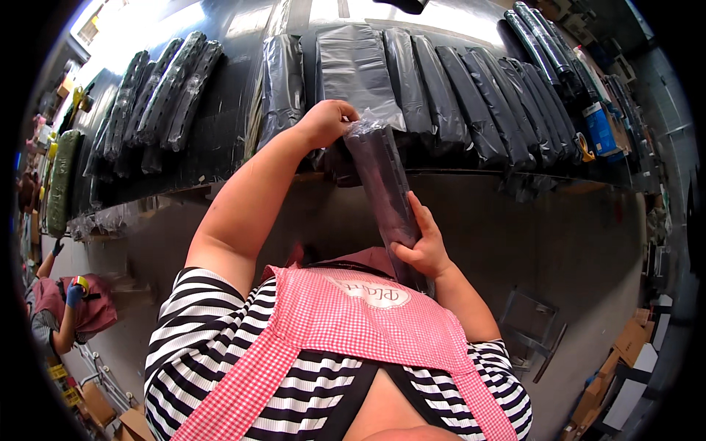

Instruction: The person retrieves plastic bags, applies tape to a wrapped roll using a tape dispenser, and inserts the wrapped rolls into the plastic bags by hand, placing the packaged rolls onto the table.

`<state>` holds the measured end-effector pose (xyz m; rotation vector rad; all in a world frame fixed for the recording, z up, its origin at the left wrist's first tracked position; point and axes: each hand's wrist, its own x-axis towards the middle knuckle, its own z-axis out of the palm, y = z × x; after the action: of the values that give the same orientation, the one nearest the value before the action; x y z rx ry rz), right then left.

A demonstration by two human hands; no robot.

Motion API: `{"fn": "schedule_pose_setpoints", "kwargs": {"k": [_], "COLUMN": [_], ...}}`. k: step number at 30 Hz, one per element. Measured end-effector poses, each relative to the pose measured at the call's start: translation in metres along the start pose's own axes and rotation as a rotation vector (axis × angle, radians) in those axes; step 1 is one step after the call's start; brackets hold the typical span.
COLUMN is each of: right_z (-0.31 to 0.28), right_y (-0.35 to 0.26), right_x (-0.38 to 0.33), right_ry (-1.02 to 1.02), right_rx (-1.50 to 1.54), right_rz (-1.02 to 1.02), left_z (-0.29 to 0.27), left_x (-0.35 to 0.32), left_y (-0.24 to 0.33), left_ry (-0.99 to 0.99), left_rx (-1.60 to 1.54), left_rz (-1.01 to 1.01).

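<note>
A long, dark package in clear plastic [379, 176] slants from the table edge down toward my apron. Around its lower part is my right hand [425, 239], thumb on one side and fingers on the other. With bent fingers my left hand [331, 123] pinches the crumpled clear plastic at the package's far end; the fingertips are partly hidden. Just beyond that hand, a wide, flat black plastic bag [357, 70] lies on the table. A narrower black-bagged package [282, 84] rests to its left, and a row of similar long black packages [478, 103] extends to its right.
The dark table [228, 147] runs across in front of me. Clear-wrapped dark bundles [158, 95] lie at its left, a blue box [603, 131] at its right. A co-worker [73, 301] wearing blue gloves is at far left. A metal frame [529, 320] stands on the floor at right.
</note>
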<state>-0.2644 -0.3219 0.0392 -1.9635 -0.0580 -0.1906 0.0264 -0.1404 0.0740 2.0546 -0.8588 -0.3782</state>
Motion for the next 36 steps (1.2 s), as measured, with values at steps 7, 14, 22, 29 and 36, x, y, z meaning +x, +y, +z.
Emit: {"fn": "schedule_pose_setpoints", "kwargs": {"k": [7, 14, 22, 29, 36], "right_z": [0.011, 0.004, 0.029, -0.004, -0.007], "right_y": [-0.026, -0.030, -0.040, -0.024, 0.026], "right_x": [0.024, 0.038, 0.138, 0.202, 0.279], "right_ry": [0.015, 0.006, 0.048, -0.040, 0.218], "right_rx": [-0.420, -0.217, 0.430, 0.069, -0.846], "right_rz": [0.196, 0.262, 0.325, 0.680, -0.030], "left_z": [-0.015, 0.007, -0.036, -0.032, -0.028], "left_x": [0.025, -0.026, 0.054, 0.051, 0.054], "left_y": [-0.024, 0.007, -0.024, -0.055, -0.046], "left_ry": [-0.022, 0.413, 0.363, 0.250, 0.421], "left_rx": [-0.362, 0.231, -0.044, -0.166, 0.071], "left_rz": [-0.203, 0.681, 0.241, 0.237, 0.305]}}
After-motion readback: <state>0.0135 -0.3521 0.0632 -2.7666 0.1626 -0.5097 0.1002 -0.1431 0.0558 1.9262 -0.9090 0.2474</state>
